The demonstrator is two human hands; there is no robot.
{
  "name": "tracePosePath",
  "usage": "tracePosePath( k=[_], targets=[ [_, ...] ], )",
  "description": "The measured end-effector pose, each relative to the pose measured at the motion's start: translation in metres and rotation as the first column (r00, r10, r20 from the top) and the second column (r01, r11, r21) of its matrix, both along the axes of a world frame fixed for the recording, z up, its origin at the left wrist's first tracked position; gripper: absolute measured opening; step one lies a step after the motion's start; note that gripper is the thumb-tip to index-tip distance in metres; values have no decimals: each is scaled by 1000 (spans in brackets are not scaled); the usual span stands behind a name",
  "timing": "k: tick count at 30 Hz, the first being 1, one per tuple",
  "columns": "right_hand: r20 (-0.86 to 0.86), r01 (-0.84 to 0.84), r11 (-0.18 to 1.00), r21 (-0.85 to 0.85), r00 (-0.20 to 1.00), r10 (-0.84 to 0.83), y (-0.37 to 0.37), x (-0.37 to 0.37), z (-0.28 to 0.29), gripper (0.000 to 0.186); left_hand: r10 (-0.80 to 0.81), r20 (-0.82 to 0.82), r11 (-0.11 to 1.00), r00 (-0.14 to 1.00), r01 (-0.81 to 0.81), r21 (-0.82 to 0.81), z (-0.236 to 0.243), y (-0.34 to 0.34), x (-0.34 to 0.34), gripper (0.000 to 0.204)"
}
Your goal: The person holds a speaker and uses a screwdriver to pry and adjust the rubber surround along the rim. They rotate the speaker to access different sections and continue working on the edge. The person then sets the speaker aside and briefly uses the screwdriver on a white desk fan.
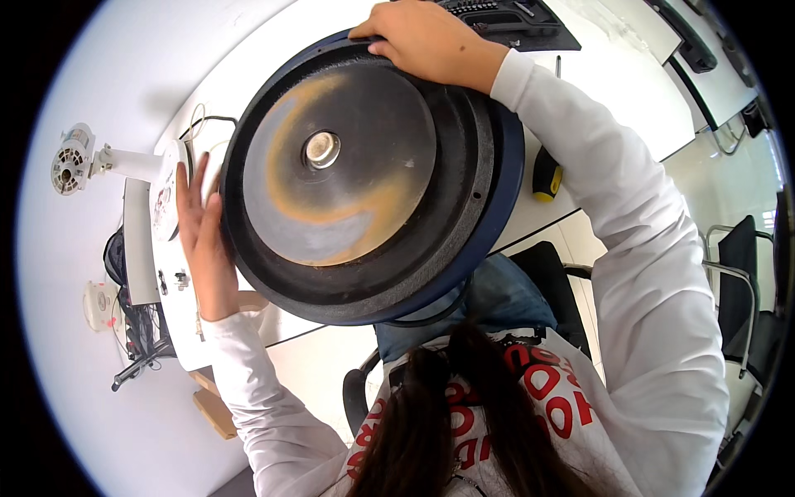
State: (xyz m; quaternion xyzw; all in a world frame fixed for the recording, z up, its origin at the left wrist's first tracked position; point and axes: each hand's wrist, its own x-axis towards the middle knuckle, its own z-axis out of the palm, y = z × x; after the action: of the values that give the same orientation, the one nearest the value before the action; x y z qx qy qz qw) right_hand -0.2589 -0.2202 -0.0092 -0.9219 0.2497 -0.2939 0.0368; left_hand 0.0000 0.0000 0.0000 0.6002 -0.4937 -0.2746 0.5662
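A large round appliance base (364, 290) with a dark blue outer shell and a black inner ring is tilted up in front of me. Set in its middle is a grey metal disc (389, 149) with yellowish-brown staining and a round silver piece (322, 150) at the centre. My right hand (422, 41) is hooked over the far rim, fingers closed on it. At the left side, my left hand (207, 248) rests against the edge with fingers stretched and apart. A black and yellow handle (546, 176) lies on the table, right of the appliance.
A black tool case (517, 29) with small bits sits on the white table (629, 103) at the back. At left stand a white vented motor housing (73, 159) on a pole and its round base. A cardboard box (215, 412) is lower left; a black chair (737, 265) stands right.
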Motion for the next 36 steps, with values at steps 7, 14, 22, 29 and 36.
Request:
tracePosePath(
  k=[7, 14, 22, 29, 36],
  targets=[
    [61, -4, 998, -63, 998, 8, -4, 2, -1, 22, -148, 643, 980, 751, 198, -6, 15, 25, -28, 54],
    [-7, -80, 994, 75, 997, 80, -10, 3, 0, 25, -274, 894, 880, 355, 468, 83, 32, 53, -73, 42],
    [-26, 6, 993, -120, 1000, -10, -16, 3, -12, 29, -398, 727, 871, 559, 480, 107, 30, 46, -83, 27],
    [162, -223, 974, 49, 964, 213, -16, 1, 1, 33, -419, 691, 884, 589, 440, 161, 23, 36, -95, 20],
    [56, -99, 995, -9, 993, 99, -13, -1, -9, 32, -593, 518, 800, 616, 522, 296, 27, 25, -95, 15]
  ],
)
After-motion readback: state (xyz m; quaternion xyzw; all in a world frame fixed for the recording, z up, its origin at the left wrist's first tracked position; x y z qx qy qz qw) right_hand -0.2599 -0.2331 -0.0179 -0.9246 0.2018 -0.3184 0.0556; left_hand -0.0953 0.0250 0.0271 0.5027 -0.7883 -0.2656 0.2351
